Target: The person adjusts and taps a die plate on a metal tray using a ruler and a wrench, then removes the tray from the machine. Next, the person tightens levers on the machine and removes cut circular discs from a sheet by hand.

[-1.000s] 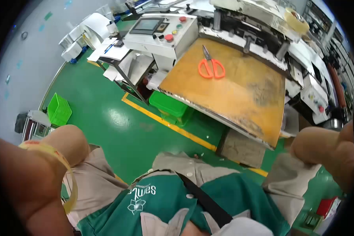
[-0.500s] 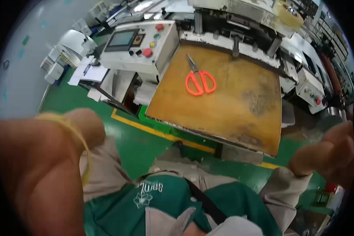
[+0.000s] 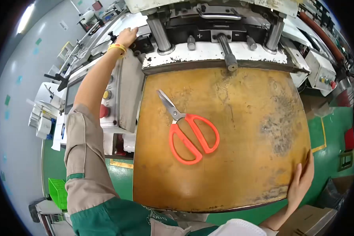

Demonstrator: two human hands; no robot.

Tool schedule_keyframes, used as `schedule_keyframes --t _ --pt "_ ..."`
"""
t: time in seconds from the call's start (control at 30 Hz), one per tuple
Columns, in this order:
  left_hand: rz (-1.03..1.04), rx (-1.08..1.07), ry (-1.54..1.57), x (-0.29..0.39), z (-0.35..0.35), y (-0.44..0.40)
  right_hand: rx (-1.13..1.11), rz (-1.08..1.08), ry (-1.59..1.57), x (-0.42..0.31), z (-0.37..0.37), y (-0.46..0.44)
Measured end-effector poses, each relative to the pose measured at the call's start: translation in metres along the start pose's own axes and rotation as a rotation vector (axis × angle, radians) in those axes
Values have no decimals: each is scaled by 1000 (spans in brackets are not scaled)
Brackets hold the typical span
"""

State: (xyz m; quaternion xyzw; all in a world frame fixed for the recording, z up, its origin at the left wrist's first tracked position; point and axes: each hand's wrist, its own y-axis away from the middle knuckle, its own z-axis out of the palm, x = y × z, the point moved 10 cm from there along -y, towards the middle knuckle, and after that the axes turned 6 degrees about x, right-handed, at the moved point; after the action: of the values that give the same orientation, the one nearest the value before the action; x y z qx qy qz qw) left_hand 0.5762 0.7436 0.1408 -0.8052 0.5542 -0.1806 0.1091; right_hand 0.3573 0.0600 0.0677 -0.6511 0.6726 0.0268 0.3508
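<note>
My left hand [image 3: 127, 37] reaches over the control box to the machine's left side, near a black knob; its fingers look bent, and what they touch is too small to make out. A yellow band [image 3: 118, 47] circles that wrist. My right hand [image 3: 301, 180] rests on the right edge of the worn brown board [image 3: 240, 169], fingers stretched out and nothing held. Scissors with orange handles [image 3: 190, 137] lie on the board, blades toward the upper left, touched by neither hand.
Behind the board stands the press, with metal posts [image 3: 159, 34] and a central threaded rod [image 3: 226, 51]. A red button [image 3: 104, 111] sits on the control box at the left. A green crate [image 3: 58, 193] and a cardboard box [image 3: 308, 220] are on the floor.
The view has moved closer over the board. My left hand has gone from the lower left up to the machine's left side, and my right hand has come onto the board's right edge.
</note>
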Motion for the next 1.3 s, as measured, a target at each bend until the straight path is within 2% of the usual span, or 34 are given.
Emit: schedule_keyframes --t 0.07,0.1,0.13,0.2,0.23,0.33,0.47,0.5,0.57,0.67,0.73,0.77,0.8,0.83,1.3 --pt "209 45 -166 -23 43 -59 1 -26 142 3 3 3" --pt "268 -97 -275 -16 50 -63 -22 -14 169 1 7 3" --pt "222 -113 -183 -29 59 -80 -3 93 -66 4 9 3" --pt "129 -135 2 -52 75 -109 6 63 -17 8 10 3" --pt "146 -131 -13 -59 75 -117 -25 27 29 10 11 4" --pt "208 -116 12 -42 62 -99 -12 96 20 12 12 5" --pt "356 -102 -102 -26 57 -97 -43 -9 211 -1 11 1" --pt "519 14 23 -9 45 -83 -52 -11 246 -2 12 1" --pt "455 -21 57 -12 48 -80 -67 -19 236 -2 13 1" --pt "604 -14 -139 2 47 -84 -53 -20 246 -2 14 1" --pt "826 -38 -170 16 50 -80 -50 -6 237 1 15 2" --pt "260 -168 -8 -17 53 -106 -47 10 214 5 15 3" --pt "691 -107 -269 32 40 -79 -40 29 190 7 15 3" --pt "772 -53 -314 44 36 -76 -48 13 192 5 16 3" --pt "739 118 -354 46 25 -80 -85 6 353 3 17 1"
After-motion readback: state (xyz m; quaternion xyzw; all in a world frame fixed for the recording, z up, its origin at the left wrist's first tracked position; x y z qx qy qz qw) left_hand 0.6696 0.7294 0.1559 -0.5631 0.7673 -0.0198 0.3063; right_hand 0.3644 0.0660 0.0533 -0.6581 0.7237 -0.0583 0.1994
